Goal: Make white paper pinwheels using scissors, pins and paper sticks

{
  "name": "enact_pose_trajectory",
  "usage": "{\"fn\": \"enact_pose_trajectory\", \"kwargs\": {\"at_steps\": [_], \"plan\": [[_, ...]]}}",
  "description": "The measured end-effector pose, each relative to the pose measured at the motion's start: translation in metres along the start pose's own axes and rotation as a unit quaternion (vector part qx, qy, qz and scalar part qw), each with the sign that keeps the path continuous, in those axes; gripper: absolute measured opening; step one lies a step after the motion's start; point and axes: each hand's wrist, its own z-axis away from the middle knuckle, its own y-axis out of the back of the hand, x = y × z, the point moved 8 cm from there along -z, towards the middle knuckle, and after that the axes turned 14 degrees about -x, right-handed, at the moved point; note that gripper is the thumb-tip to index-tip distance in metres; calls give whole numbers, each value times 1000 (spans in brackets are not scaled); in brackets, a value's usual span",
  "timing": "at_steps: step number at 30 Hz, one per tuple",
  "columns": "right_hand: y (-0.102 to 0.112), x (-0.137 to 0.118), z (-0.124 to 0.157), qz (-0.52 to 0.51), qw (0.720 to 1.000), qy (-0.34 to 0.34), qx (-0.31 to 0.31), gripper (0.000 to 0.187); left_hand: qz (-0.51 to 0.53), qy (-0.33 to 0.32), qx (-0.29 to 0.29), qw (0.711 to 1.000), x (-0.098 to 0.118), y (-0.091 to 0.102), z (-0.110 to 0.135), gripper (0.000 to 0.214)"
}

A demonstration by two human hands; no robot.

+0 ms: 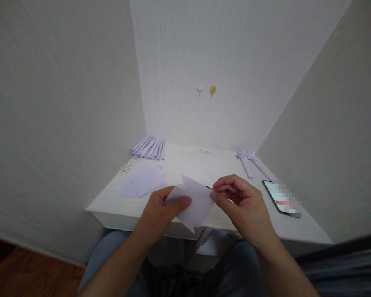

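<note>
A white sheet of paper (196,202), cut or folded into pointed flaps, is held up over the front edge of the desk. My left hand (162,210) grips its left side, thumb lying across the front and fingers behind it. At the paper's right corner my right hand (243,200) is closed, with thumb and forefinger pinching the edge. Something thin and dark shows just behind that corner, too small to make out. Flat white sheets (144,181) lie loosely overlapped on the desk, to the left beyond my left hand.
Rolled paper tubes (150,147) are piled at the back left of the white desk (185,165), with small pale bits (128,166) beside them. Paper pinwheels on sticks (245,159) lie at the back right. A phone (276,196) rests nearer. Walls enclose three sides.
</note>
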Motion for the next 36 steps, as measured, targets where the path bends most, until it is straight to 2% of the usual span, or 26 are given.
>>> {"fn": "enact_pose_trajectory", "kwargs": {"at_steps": [5,11,16,21,23,24,25,27,31,34,36], "plan": [[-2,9,18,-19,1000,-15,9,15,27,-8,36,999,-2,5,7,34],[-5,34,46,-57,996,-60,38,15,124,28,47,991,-25,-7,14,38],[-9,54,55,-30,996,-77,26,12,42,69,2,997,-37,-15,12,35],[-16,74,50,10,996,-88,-3,14,-1,81,34,996,-48,0,4,34],[-14,82,37,80,991,-104,-33,16,-13,74,63,995,-47,10,2,34],[-11,87,27,149,980,-123,-49,16,-18,66,78,995,-45,15,1,35],[-7,92,16,249,954,-153,-64,18,-22,55,88,994,-41,20,0,36],[3,102,-10,312,930,-178,-78,18,-31,28,97,994,-29,25,-2,36],[2,130,-54,371,877,-257,-168,14,-64,-26,105,992,3,28,-7,31],[-6,146,-67,378,840,-318,-226,19,-68,-56,87,992,25,23,-14,29],[-10,149,-71,372,832,-334,-243,25,-55,-70,64,994,35,19,-19,26]]}}
